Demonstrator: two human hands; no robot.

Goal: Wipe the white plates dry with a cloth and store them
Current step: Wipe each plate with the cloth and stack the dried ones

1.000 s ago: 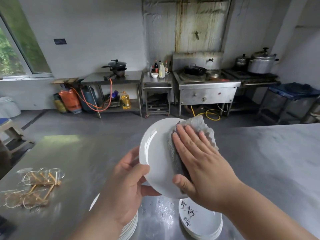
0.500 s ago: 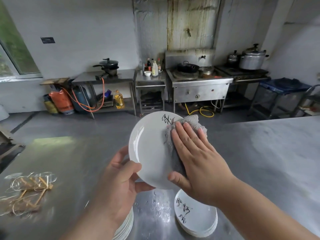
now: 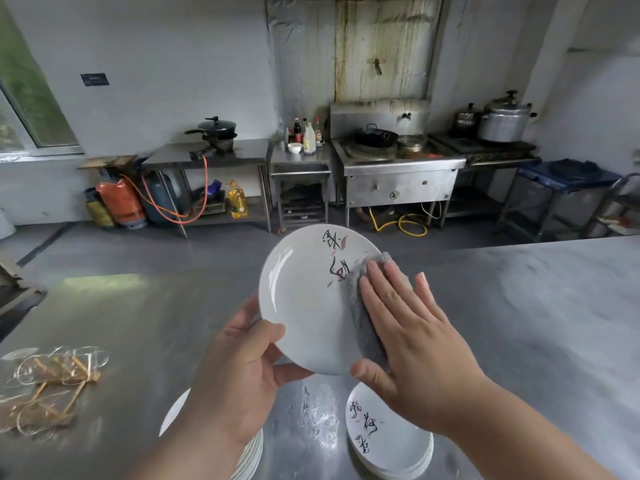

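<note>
A white plate [image 3: 304,303] with black brush writing is held tilted above the steel table [image 3: 145,323]. My left hand [image 3: 239,368] grips its lower left rim, thumb on the face. With fingers straight, my right hand [image 3: 405,337] presses a grey cloth [image 3: 363,317] flat against the plate's right side. Below, one stack of white plates [image 3: 391,441] lies on the table at the right. Another plate stack [image 3: 249,455] at the left is mostly hidden by my left arm.
Water drops [image 3: 318,410] glisten on the table between the two stacks. A wire and bamboo rack [image 3: 48,386] lies at the table's left. Beyond the table's far edge are a floor gap, a wok stove [image 3: 398,168], shelves and gas cylinders [image 3: 121,202].
My right hand and the cloth slid right and down across the plate, uncovering the black writing on its upper part. The view shifted slightly.
</note>
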